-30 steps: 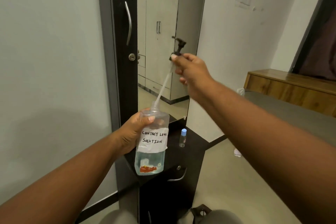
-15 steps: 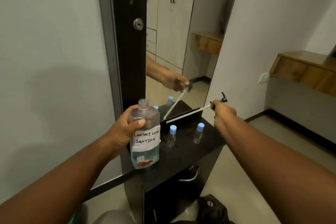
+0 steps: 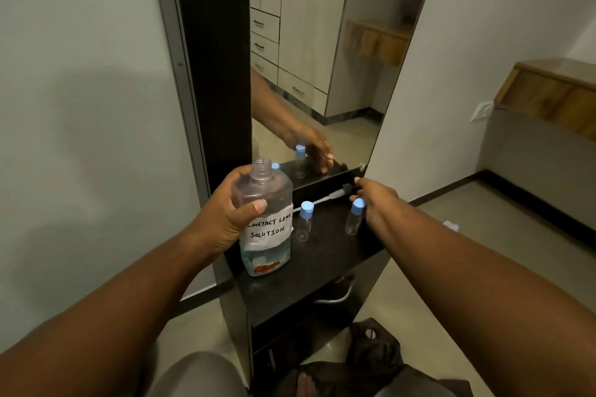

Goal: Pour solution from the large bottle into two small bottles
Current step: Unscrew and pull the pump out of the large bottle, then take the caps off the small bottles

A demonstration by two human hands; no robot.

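My left hand [image 3: 227, 214] grips the large clear bottle [image 3: 266, 235], labelled "contact lens solution", upright on the black shelf [image 3: 309, 280]; its neck is uncapped and blue liquid fills the bottom part. My right hand [image 3: 375, 198] holds the black pump head with its long white tube [image 3: 325, 198] low against the shelf's back edge, by the mirror. Two small clear bottles with blue caps stand on the shelf: one [image 3: 304, 222] just right of the large bottle, the other [image 3: 353, 219] beside my right wrist.
A tall mirror [image 3: 322, 58] rises behind the shelf and reflects my arm and the bottles. A drawer handle [image 3: 335, 296] sits under the shelf. A dark bag [image 3: 371, 354] lies on the floor below. A wooden ledge [image 3: 554, 90] is at the right.
My right hand drew the pump and tube out of the large bottle, swung it right and lowered it to the back of the shelf. The large bottle came down onto the shelf.
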